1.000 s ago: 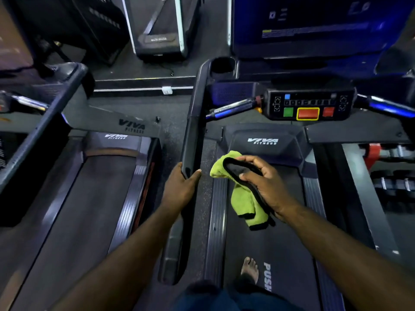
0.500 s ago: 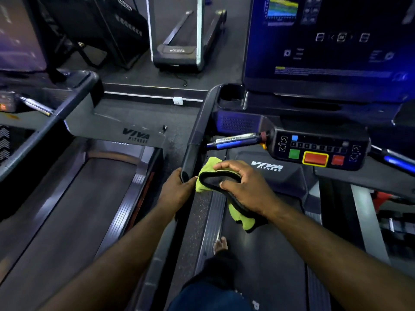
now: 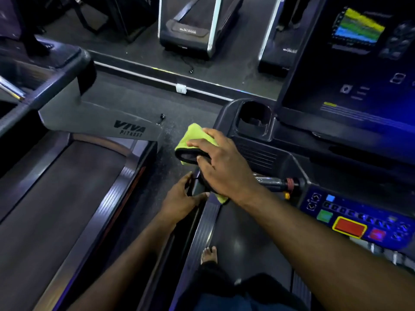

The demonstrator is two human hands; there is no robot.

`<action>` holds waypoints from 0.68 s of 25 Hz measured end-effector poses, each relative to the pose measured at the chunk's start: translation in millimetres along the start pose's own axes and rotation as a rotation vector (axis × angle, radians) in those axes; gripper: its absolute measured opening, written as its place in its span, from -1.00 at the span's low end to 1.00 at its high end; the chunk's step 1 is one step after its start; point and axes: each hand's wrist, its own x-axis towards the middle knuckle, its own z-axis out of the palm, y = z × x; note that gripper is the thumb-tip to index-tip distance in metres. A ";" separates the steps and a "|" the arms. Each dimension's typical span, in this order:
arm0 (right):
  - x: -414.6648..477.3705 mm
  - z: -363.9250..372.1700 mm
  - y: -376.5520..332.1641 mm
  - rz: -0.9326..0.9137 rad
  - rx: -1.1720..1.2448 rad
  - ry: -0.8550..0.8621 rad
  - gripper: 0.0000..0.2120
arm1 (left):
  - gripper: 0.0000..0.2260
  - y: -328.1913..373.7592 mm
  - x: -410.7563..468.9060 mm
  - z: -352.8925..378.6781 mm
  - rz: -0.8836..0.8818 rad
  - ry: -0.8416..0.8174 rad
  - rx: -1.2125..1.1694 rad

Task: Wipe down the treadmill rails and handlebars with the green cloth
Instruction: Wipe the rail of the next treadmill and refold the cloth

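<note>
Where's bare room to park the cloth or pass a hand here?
Free: floor strip between the neighbouring treadmill and the handrail; belt between foot and control panel. Crowded: handrail, where left hand, right hand and green cloth bunch.

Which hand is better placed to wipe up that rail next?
Right. The right hand holds the green cloth against the rail, just below the cup holder. The left hand only grips the rail lower down and has no cloth.
</note>
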 end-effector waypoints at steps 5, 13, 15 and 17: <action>22.6 63.2 24.0 -0.146 -0.443 -0.282 -0.62 | -0.35 -10.1 6.6 -0.5 -0.046 0.003 -0.020; 82.3 53.2 63.4 -0.213 -0.511 -0.265 -0.58 | -0.36 21.2 6.2 -0.4 -0.086 0.072 0.085; 106.9 41.5 80.4 -0.197 -0.521 -0.248 -0.56 | -0.49 23.9 13.6 0.1 -0.092 0.091 0.118; 133.5 34.2 93.8 -0.183 -0.571 -0.225 -0.55 | -0.60 25.5 21.0 2.0 -0.080 0.118 0.145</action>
